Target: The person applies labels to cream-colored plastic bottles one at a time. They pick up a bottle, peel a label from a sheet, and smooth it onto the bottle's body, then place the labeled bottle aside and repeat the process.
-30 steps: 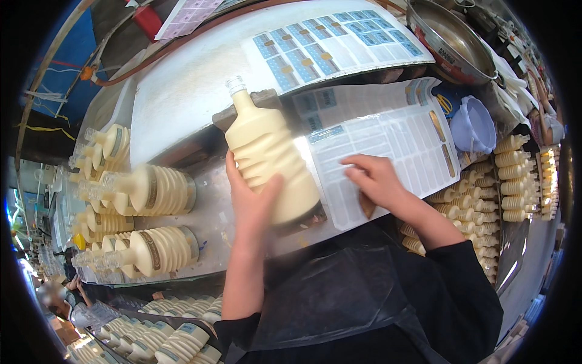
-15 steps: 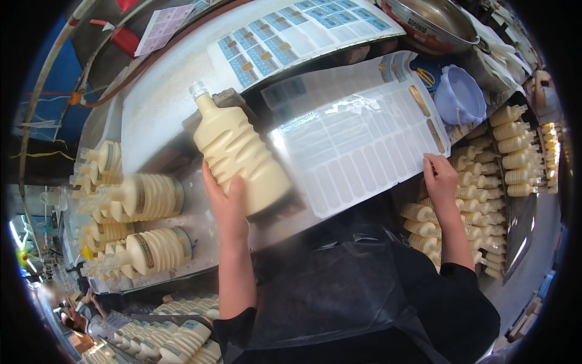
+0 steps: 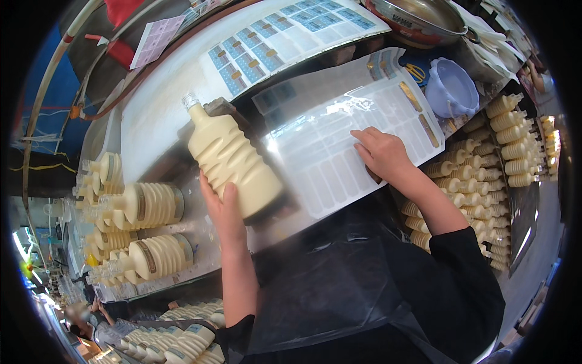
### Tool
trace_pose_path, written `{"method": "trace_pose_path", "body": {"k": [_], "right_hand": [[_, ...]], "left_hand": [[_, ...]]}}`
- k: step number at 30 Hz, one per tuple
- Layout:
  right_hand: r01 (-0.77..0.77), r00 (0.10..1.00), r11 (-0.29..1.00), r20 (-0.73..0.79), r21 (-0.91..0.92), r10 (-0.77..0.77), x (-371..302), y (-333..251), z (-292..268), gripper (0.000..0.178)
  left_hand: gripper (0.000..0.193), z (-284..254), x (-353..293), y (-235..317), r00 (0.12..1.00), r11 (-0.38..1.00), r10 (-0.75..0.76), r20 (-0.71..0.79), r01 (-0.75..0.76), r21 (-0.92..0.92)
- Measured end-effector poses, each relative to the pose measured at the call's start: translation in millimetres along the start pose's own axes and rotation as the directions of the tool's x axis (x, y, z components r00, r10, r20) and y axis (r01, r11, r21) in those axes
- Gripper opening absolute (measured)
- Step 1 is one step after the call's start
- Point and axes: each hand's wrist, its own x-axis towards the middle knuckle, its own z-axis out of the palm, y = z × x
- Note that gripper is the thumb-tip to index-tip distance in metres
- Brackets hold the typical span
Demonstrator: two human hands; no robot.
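Note:
A cream-coloured ribbed bottle [image 3: 227,161] with a clear threaded neck lies tilted on the bench, its shoulder by a dark block [image 3: 221,108]. My left hand [image 3: 224,209] grips its lower end, thumb on the front and fingers along the left side. Right of the bottle is a pale label sheet [image 3: 339,188] with rows of long rounded outlines, several gold strips along its right edge. Over this sheet hovers my right hand [image 3: 383,155], fingers stretched toward the bottle and slightly apart. I make out nothing between them; its underside is hidden.
Several cream bottles [image 3: 160,258] lie at the left with brown-and-gold labels. More fill a rack [image 3: 473,170] at the right. Blue labels [image 3: 242,60] cover part of the white board [image 3: 176,91]. A lilac bucket [image 3: 451,91], yellow scissors [image 3: 416,73] and a metal basin [image 3: 418,21] stand beyond.
My right hand has moved left from the label sheet's right edge to above its middle, its fingers stretching out. My left hand keeps its grip on the bottle.

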Motion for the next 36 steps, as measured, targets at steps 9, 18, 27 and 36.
{"method": "trace_pose_path", "body": {"k": [9, 18, 27, 36], "right_hand": [[-0.298, 0.954, 0.932, -0.090, -0.206, 0.285, -23.1, 56.8, -39.7, 0.025], [-0.415, 0.909, 0.803, -0.155, -0.428, 0.387, -105.9, 92.6, -70.3, 0.027], [-0.331, 0.943, 0.852, -0.109, -0.406, 0.314, -128.7, 101.0, -80.3, 0.040], [-0.121, 0.989, 0.902, -0.124, -0.415, 0.076, -124.7, 121.1, -76.9, 0.036]], "left_hand": [[0.076, 3.1, -0.4, -6.1, 0.998, 0.999, -0.039, -0.046, 0.040, 0.021], [0.071, 0.4, -1.4, -7.0, 0.998, 0.998, 0.036, -0.060, -0.033, 0.049], [0.064, 4.6, -10.1, 8.1, 0.976, 0.958, 0.156, -0.150, -0.112, 0.265], [0.050, 28.0, -35.9, 34.1, 0.800, 0.664, 0.598, 0.055, -0.533, 0.525]]}}
